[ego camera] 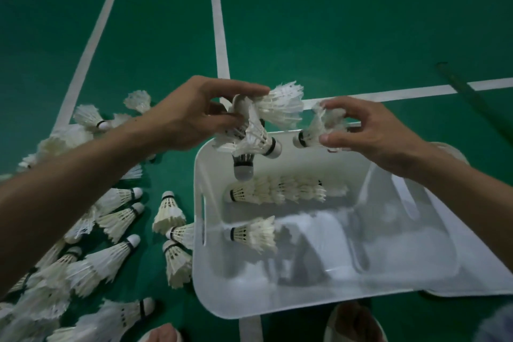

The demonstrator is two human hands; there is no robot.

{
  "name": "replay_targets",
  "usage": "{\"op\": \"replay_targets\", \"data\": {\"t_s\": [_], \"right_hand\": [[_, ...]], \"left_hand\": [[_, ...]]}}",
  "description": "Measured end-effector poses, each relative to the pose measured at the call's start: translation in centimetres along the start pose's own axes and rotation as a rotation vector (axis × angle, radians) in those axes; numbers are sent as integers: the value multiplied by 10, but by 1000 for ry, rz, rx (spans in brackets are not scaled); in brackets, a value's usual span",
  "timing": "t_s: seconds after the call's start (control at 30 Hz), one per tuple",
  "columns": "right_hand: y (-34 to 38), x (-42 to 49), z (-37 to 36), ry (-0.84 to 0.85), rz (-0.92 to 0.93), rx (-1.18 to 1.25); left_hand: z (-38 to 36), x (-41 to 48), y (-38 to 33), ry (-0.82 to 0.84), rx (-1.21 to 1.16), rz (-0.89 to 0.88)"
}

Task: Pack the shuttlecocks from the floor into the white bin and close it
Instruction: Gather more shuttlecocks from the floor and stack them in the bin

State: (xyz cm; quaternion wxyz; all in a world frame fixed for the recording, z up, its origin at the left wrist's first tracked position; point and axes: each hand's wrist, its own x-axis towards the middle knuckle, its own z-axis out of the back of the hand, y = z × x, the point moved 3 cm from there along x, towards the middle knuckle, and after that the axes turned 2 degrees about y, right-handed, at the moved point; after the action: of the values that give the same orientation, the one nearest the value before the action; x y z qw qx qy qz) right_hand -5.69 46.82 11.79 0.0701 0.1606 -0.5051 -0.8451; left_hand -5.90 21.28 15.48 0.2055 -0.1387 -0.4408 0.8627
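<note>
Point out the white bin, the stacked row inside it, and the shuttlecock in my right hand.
white bin (199, 180): head view, left rim.
stacked row (280, 191): head view, middle feathers.
right-hand shuttlecock (316, 128): head view, feather skirt.

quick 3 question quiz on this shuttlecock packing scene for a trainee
1. True or false: the white bin holds a nested row of shuttlecocks.
2. How many shuttlecocks does the right hand pinch? A) one B) three C) none
3. Fill in: the loose shuttlecocks outside the bin lie on the person's ___ side.
Key: 1 true; 2 A, the single shuttlecock; 3 left.
</note>
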Motion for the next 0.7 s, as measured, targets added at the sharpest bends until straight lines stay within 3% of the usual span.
{"op": "replay_targets", "data": {"t_s": [0.23,0.5,0.7], "right_hand": [[-37,-16,-9,84,-100,-204],[-72,-25,-41,204,-245,-298],[-75,-24,-75,408,-232,-559]], "left_hand": [[-50,-3,16,200,281,87],[-62,-1,42,171,341,149],[-60,1,45,171,352,150]]}}
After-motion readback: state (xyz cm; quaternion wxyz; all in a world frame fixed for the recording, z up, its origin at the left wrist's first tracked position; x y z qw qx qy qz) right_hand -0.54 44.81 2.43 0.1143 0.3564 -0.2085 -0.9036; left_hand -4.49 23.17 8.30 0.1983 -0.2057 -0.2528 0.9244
